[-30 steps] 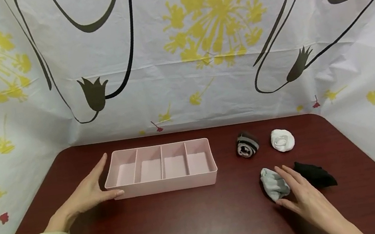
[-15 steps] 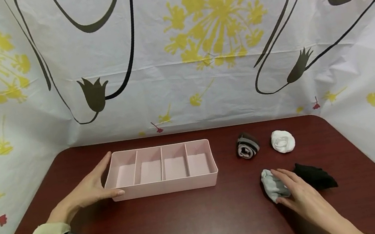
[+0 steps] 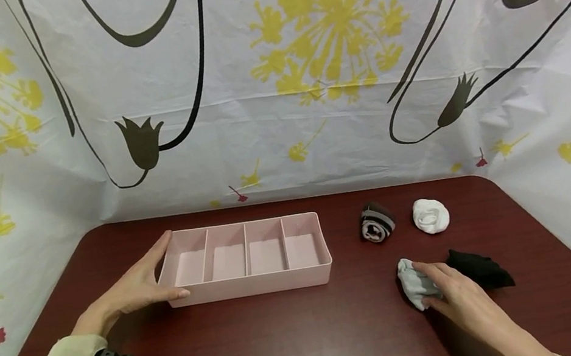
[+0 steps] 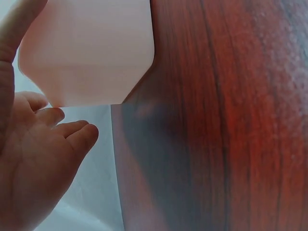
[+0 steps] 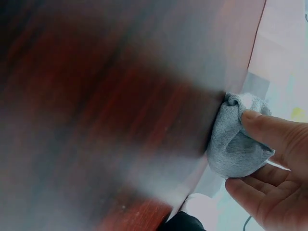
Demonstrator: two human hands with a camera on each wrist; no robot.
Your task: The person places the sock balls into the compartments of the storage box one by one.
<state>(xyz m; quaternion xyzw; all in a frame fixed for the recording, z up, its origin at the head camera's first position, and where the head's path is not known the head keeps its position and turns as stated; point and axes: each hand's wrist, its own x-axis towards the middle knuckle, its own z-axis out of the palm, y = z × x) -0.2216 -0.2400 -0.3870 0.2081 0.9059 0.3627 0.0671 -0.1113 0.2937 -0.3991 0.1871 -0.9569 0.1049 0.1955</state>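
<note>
Head view: right hand [image 3: 461, 299] has closed thumb and fingers round the grey sock [image 3: 416, 284] near the desk's [image 3: 289, 350] right front (ready to lift); left hand [image 3: 133, 290], fingers straight, steadies the tray's [image 3: 248, 284] left end.

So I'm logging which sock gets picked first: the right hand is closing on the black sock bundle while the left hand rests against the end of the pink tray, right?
Not quite. The right hand is closing on the grey sock bundle, not the black one, which lies untouched just beside it. The right wrist view shows thumb and fingers around grey fabric. The left hand does rest against the end of the pink tray.
</note>
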